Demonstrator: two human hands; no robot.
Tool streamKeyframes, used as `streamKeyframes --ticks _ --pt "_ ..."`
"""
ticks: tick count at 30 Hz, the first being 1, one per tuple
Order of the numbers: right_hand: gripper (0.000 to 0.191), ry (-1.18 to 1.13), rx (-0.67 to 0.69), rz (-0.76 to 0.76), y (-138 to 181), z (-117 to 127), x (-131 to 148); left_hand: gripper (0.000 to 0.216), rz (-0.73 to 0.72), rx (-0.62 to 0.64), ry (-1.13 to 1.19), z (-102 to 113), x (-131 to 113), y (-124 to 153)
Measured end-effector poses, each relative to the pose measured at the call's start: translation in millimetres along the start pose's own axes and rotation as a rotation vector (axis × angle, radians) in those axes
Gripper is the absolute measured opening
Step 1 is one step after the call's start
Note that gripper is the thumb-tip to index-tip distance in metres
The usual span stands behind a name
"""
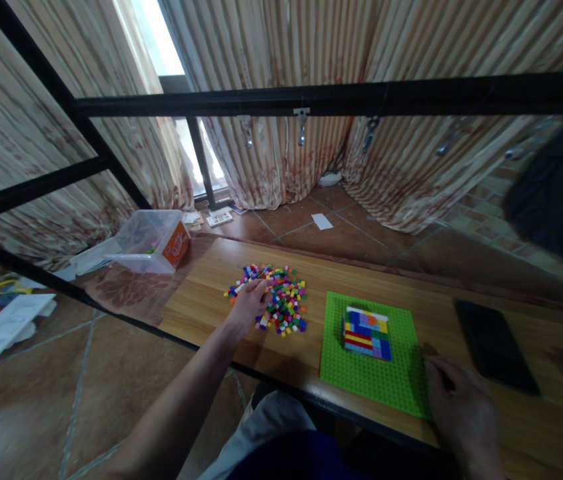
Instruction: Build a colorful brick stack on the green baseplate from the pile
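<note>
My left hand [251, 303] reaches over a loose pile of small coloured toy bricks [286, 300]. Its fingers are drawn together at the bricks, and whatever they pinch is too small to make out. On a green studded baseplate [334, 360] stands a low block built of coloured bricks [367, 333], with blue, red, yellow and white pieces in rows. Beside the baseplate's right edge, my right hand [461, 407] rests with its fingers curled in. The inside of that hand is hidden, so I cannot tell if it holds anything.
A black phone [496, 347] lies on the wooden table [201, 287], right of the baseplate. On the floor at the far left stands a clear plastic box [146, 240] with an orange label. A black metal rail [281, 100] with hanging clips crosses before the curtains.
</note>
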State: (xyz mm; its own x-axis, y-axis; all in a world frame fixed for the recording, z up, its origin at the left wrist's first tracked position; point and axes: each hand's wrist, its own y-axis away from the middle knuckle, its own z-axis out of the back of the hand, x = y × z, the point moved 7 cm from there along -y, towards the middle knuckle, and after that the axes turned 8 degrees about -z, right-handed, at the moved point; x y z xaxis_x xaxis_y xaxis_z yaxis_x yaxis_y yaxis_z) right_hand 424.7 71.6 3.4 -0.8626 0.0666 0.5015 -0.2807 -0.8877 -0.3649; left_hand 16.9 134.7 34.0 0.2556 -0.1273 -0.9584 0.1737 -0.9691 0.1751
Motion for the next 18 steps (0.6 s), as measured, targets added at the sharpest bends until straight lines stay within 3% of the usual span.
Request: streamKeyframes --ticks 8,13,18 --pt "0.045 0.006 -0.017 0.039 -1 1 3 0.037 0.007 0.041 0.059 3 -1 6" --pt "0.045 0.017 -0.009 0.017 0 -1 -1 0.026 0.0 0.038 0.039 2 0 4" --pt "0.046 0.01 0.03 -0.03 0 -4 -7 0.015 -0.018 -0.048 -0.067 7 1 -3"
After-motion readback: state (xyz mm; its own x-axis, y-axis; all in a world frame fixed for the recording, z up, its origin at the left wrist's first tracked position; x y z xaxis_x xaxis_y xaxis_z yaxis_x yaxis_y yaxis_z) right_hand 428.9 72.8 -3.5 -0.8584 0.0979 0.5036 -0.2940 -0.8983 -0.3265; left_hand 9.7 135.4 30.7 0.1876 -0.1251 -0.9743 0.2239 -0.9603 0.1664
